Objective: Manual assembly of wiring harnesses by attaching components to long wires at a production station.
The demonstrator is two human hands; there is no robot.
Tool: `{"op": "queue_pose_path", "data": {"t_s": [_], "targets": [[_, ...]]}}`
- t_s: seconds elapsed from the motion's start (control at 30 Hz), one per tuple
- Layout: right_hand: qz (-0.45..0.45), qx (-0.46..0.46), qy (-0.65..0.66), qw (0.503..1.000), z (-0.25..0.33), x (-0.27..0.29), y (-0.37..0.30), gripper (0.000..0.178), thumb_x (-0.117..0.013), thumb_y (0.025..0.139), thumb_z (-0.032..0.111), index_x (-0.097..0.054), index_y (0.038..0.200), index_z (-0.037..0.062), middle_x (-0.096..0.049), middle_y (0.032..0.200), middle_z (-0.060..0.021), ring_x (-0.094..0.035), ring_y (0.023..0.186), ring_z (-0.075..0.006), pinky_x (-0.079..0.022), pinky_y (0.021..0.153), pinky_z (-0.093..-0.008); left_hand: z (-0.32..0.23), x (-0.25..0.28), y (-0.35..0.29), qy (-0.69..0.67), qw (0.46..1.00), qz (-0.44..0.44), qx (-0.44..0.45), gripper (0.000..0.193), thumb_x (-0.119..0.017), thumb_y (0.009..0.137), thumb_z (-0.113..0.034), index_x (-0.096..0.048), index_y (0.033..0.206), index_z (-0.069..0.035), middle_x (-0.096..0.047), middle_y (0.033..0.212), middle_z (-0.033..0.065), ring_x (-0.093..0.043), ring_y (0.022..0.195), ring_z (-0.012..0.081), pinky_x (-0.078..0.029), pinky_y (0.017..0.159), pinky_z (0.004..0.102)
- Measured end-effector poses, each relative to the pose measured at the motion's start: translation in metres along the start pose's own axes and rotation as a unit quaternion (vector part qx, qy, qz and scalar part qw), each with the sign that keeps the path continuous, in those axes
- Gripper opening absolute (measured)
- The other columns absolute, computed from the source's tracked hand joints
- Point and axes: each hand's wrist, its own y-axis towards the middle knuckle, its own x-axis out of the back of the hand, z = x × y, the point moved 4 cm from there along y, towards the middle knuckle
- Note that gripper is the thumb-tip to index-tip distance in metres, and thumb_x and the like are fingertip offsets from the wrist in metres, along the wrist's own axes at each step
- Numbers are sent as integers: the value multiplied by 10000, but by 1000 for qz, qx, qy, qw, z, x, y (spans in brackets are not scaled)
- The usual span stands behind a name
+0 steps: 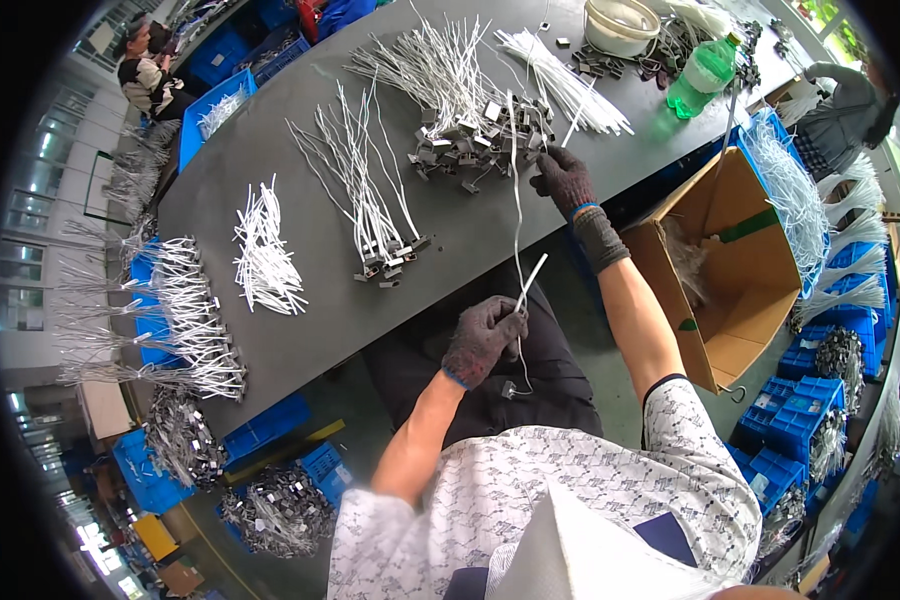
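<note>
Both of my hands wear dark knitted gloves. My left hand (485, 340), in front of the table's near edge, is closed around a short white tube (533, 278) and a thin white wire (517, 220). That wire runs up across the table edge toward the pile; below the hand its other stretch hangs to a small metal piece (511, 389) over my lap. My right hand (567, 182) is over the table edge, fingers closed; a white tube (578, 112) sticks up from them. Just left of it lies a heap of small metal connectors (460, 148) with white wires (430, 70).
On the dark table (320, 160) lie a bundle of wired connectors (378, 235), short white tubes (267, 250) and longer tubes (560, 80). A white bucket (620, 28) and green bottle (703, 78) stand farther back. A cardboard box (750, 320) stands right. Other people work nearby.
</note>
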Motion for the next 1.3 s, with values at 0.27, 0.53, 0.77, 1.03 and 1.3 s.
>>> {"op": "queue_pose_path", "data": {"t_s": [0.27,0.53,0.77,1.03,1.3], "targets": [[-86,139,-193,967,15,-4,-47,507,-626,992,318,-559,1374,-8,-679,1148,-125,-692,922,-205,-566,784,-334,-27,31,-16,-102,982,-92,-126,229,-662,1005,-267,-616,1014,-43,-628,798,19,-545,567,58,-458,526,238],[216,44,51,974,37,-43,-241,304,-598,1024,201,-626,1280,40,-669,1028,-44,-626,948,-138,-522,833,-290,-33,48,30,-226,937,-190,-185,126,-638,1013,-174,-635,1002,-48,-644,798,18,-568,548,80,-494,519,251],[55,95,-49,993,23,-42,-269,266,-578,1018,187,-653,1219,29,-666,928,-20,-612,825,-102,-497,723,-278,-9,57,45,-271,933,-214,-105,140,-700,968,-184,-668,1057,-81,-708,886,25,-684,656,149,-578,578,292],[107,-2,-345,932,-124,56,-232,252,-548,1007,238,-659,1055,17,-668,785,-103,-637,721,-168,-492,660,-353,30,113,26,-278,932,-226,-52,166,-641,983,-200,-647,1019,-38,-707,838,100,-703,643,201,-610,567,335],[71,27,-202,976,-70,46,-283,227,-506,1021,145,-644,1140,8,-639,797,-98,-596,720,-141,-490,667,-316,30,115,-10,-327,938,-106,-51,100,-631,1005,-170,-638,1034,-75,-714,978,83,-719,872,210,-620,737,369]]}}
